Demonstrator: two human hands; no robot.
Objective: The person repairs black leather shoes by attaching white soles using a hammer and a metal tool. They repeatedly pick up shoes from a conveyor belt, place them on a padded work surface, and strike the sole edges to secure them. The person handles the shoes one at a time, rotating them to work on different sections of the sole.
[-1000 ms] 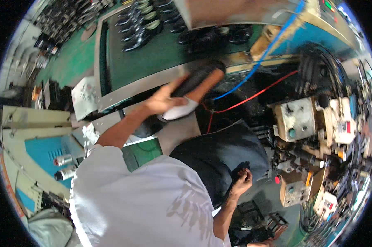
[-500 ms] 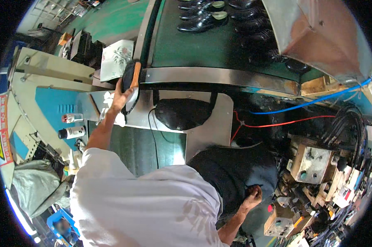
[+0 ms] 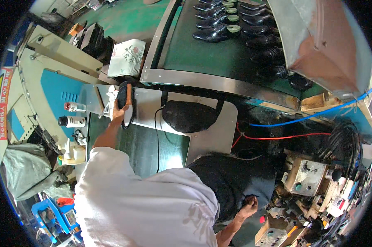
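Observation:
My left hand (image 3: 120,112) is closed round a brush (image 3: 128,96) with a brown wooden back and dark bristles, over the left part of the metal table. White crumpled cloth or gloves (image 3: 110,99) lie beside it, partly behind my fingers. Beyond the brush is a white floral-patterned sheet or box (image 3: 127,57). My right hand (image 3: 248,208) rests low at the right, next to my dark trousers (image 3: 235,177). Its fingers are curled, and what they hold, if anything, cannot be made out.
Black shoes (image 3: 214,33) stand in rows on a green conveyor (image 3: 186,55) ahead. A black pouch-like thing (image 3: 190,116) with a cable sits on the metal table (image 3: 225,140). Bottles (image 3: 72,121) stand at left. Blue hose (image 3: 272,124) and control boxes (image 3: 305,177) are right.
The view has shifted a little. My left hand has drawn the brush back from the conveyor's corner, toward me and the white cloth. My right hand stays by my trousers.

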